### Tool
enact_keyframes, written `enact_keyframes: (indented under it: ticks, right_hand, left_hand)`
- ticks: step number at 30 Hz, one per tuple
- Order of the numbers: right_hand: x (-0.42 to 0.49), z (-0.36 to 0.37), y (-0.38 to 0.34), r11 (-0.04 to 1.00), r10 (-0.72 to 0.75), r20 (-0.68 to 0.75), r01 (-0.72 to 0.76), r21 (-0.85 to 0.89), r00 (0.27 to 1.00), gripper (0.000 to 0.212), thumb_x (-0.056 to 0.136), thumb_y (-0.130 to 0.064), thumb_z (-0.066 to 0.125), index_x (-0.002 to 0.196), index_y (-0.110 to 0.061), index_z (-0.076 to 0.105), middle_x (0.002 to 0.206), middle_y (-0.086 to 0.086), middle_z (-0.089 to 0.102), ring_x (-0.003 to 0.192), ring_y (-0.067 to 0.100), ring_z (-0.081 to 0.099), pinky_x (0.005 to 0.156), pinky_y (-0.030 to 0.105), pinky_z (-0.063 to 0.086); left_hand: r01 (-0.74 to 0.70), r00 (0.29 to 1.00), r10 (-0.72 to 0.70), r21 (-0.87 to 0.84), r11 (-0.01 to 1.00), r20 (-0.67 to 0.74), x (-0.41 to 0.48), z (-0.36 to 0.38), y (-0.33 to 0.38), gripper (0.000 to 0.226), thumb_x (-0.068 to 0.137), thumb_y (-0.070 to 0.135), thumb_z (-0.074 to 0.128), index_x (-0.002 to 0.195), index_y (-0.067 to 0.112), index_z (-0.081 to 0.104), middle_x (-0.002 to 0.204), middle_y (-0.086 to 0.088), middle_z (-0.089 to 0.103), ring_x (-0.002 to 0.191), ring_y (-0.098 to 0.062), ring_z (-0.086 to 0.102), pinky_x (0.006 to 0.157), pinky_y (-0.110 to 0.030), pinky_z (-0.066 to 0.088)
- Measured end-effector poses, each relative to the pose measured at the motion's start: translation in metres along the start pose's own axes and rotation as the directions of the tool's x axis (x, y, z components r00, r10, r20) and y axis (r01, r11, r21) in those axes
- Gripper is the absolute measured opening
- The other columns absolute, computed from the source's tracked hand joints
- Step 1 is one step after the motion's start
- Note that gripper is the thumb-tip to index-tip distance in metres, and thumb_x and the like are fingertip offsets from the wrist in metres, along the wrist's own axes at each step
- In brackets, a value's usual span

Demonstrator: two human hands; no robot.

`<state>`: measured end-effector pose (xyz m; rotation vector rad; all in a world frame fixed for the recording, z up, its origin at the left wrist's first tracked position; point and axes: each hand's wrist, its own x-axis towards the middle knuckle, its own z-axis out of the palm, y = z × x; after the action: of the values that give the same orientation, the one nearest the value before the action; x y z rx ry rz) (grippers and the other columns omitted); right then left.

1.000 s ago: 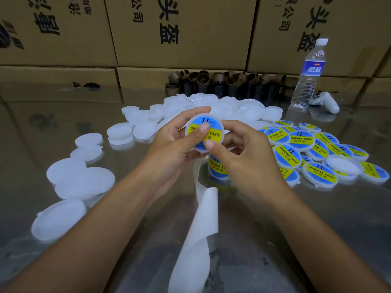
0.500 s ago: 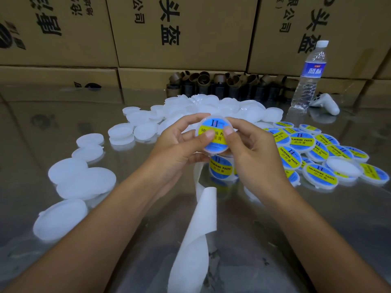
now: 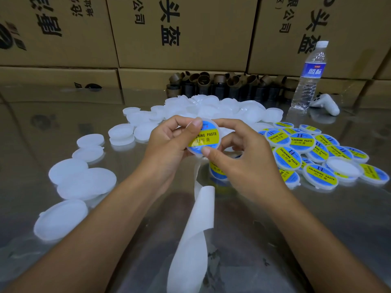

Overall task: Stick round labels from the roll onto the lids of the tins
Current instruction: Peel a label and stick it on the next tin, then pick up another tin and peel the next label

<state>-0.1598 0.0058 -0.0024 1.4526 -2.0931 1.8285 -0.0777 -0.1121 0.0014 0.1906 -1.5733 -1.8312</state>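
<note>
Both hands hold one white round lid (image 3: 208, 138) above the table, its blue and yellow "SOLDERING PASTE" label facing me. My left hand (image 3: 169, 140) grips its left side, thumb pressed on the label's upper left. My right hand (image 3: 239, 157) holds the right side, thumb on the lower edge. Under the hands the label roll (image 3: 218, 169) is mostly hidden; its white backing strip (image 3: 196, 225) trails toward me. Bare white lids (image 3: 86, 182) lie at the left and in a heap (image 3: 211, 108) behind. Labelled lids (image 3: 321, 157) are piled at the right.
Cardboard boxes (image 3: 182, 32) wall the back of the glossy table (image 3: 317, 229). Several empty brown roll cores (image 3: 222, 85) stand in a row before them. A water bottle (image 3: 310, 77) and a white controller (image 3: 325, 105) sit at the back right.
The lid was turned so its text now reads level. My left thumb slid to the label's top left and my right thumb to its lower edge.
</note>
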Motion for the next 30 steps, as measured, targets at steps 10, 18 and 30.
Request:
enact_keyframes:
  ticks: [10, 18, 30]
  right_hand:
    - [0.004, -0.002, 0.0, 0.998, -0.021, -0.05, 0.024, 0.052, 0.999, 0.041, 0.089, -0.008, 0.062, 0.118, -0.036, 0.055, 0.066, -0.01, 0.055, 0.069, 0.005, 0.057, 0.074, 0.028, 0.05]
    - [0.01, -0.007, 0.002, 0.995, 0.024, -0.19, -0.004, 0.103, 0.981, 0.033, 0.09, -0.009, 0.06, 0.098, -0.04, 0.051, 0.074, -0.001, 0.059, 0.074, 0.014, 0.062, 0.069, 0.021, 0.046]
    - [0.029, -0.055, 0.044, 0.863, 0.505, -0.648, -0.314, 0.396, 0.571, 0.035, 0.092, -0.01, 0.054, 0.125, -0.023, 0.058, 0.076, 0.004, 0.052, 0.061, 0.012, 0.05, 0.071, 0.029, 0.05]
  left_hand:
    - [0.025, 1.0, -0.025, -0.014, 1.0, -0.006, 0.002, -0.001, -0.001, 0.033, 0.067, 0.028, 0.069, 0.096, 0.013, 0.064, 0.083, -0.003, 0.074, 0.074, -0.013, 0.069, 0.065, -0.022, 0.054]
    - [0.041, 0.994, -0.032, 0.084, 0.996, -0.105, 0.006, -0.006, -0.006, 0.015, 0.088, 0.007, 0.065, 0.096, 0.02, 0.068, 0.079, 0.003, 0.073, 0.077, -0.01, 0.07, 0.069, -0.022, 0.056]
    - [0.112, 0.864, 0.222, 0.601, 0.792, -0.453, 0.026, -0.044, -0.015, 0.019, 0.091, 0.008, 0.06, 0.108, 0.015, 0.064, 0.097, 0.003, 0.061, 0.089, -0.008, 0.055, 0.08, -0.013, 0.043]
